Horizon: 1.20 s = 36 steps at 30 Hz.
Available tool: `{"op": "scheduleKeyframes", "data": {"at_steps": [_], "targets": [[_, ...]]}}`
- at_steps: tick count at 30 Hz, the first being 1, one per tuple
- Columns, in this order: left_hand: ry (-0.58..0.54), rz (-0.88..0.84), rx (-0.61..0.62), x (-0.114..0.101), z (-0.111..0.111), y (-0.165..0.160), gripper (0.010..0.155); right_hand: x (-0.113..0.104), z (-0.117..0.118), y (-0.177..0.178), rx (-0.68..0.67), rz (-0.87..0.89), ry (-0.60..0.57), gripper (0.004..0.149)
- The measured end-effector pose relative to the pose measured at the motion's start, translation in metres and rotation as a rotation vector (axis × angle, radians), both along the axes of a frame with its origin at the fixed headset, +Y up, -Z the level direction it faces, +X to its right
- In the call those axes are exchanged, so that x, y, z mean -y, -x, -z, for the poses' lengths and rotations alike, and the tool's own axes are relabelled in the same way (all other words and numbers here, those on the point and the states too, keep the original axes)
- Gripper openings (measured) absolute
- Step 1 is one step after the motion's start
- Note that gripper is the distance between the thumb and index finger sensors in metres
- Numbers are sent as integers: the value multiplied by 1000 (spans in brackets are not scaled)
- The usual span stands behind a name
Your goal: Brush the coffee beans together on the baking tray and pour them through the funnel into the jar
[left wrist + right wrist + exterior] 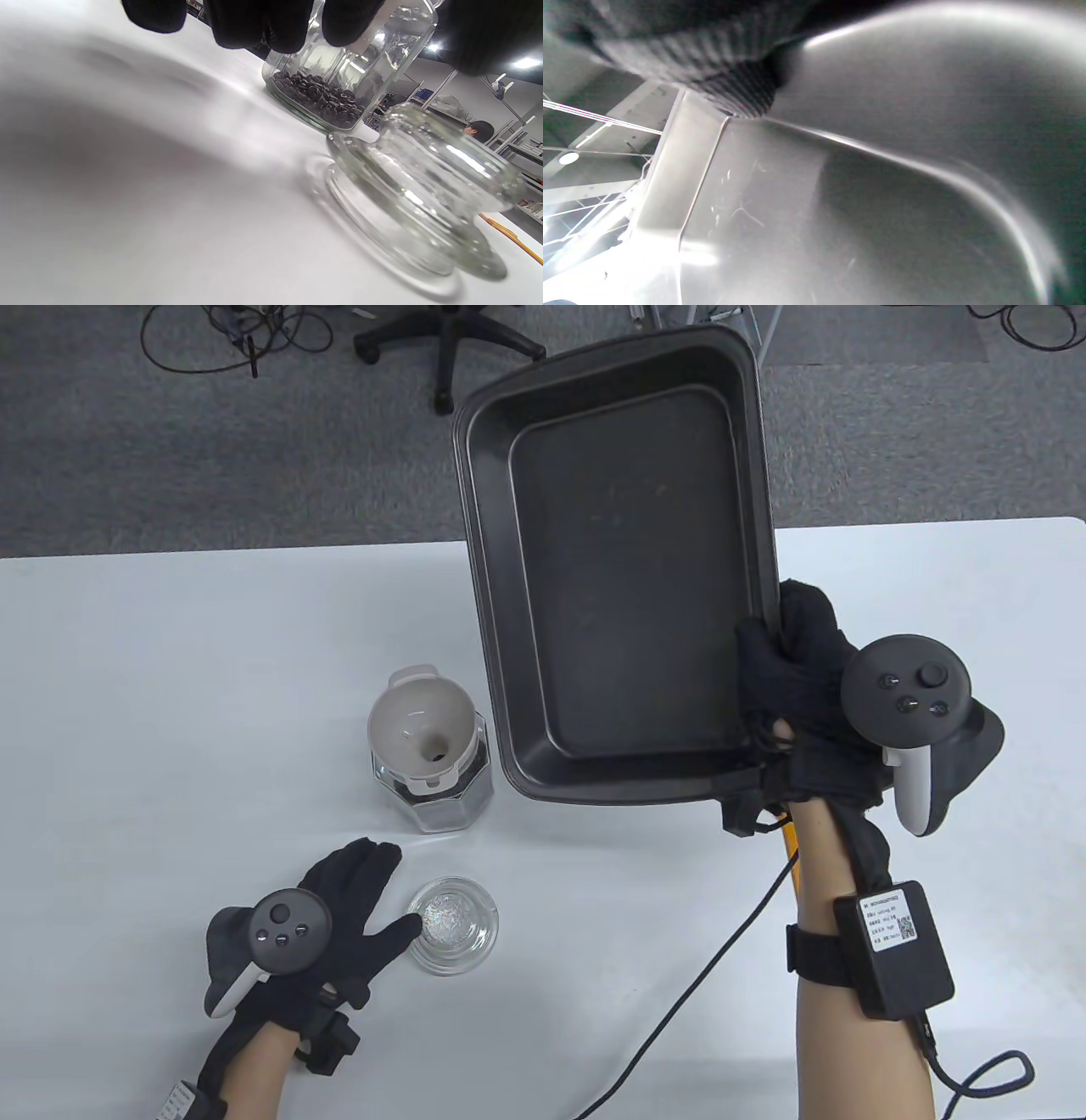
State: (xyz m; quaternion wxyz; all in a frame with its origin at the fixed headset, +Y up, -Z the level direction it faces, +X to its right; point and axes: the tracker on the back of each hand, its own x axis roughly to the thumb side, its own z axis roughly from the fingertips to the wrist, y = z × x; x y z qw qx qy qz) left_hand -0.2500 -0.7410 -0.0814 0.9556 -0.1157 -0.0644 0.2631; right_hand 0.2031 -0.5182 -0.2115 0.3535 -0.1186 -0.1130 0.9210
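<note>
My right hand (776, 645) grips the near right rim of the dark baking tray (619, 568) and holds it up above the table; no beans show inside it. In the right wrist view the tray's underside (882, 190) fills the frame below a gloved finger (742, 91). A white funnel (422, 727) sits in the mouth of the glass jar (437, 793), left of the tray. Coffee beans (322, 99) lie in the jar's bottom. My left hand (356, 891) lies flat on the table with straight fingers, its thumb touching the glass lid (452, 926).
The glass lid (415, 190) lies on the white table (170, 712) in front of the jar. A black cable (704, 976) runs from my right wrist over the table's near edge. An office chair base (445, 347) stands on the carpet beyond the table.
</note>
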Motion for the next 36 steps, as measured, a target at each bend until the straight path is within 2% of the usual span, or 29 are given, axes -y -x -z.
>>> {"op": "scheduleKeyframes", "data": {"at_steps": [12,29,36], "targets": [[2,-1,-3,1,0,1,82,46,-11,-22,13,10,108,26],[7,8,-2,1,0,1,82,129,-26,-38,5,56,320,24],[2,5,-6,0,0,2,83,161,-34,-45,-11,111,373,23]]}}
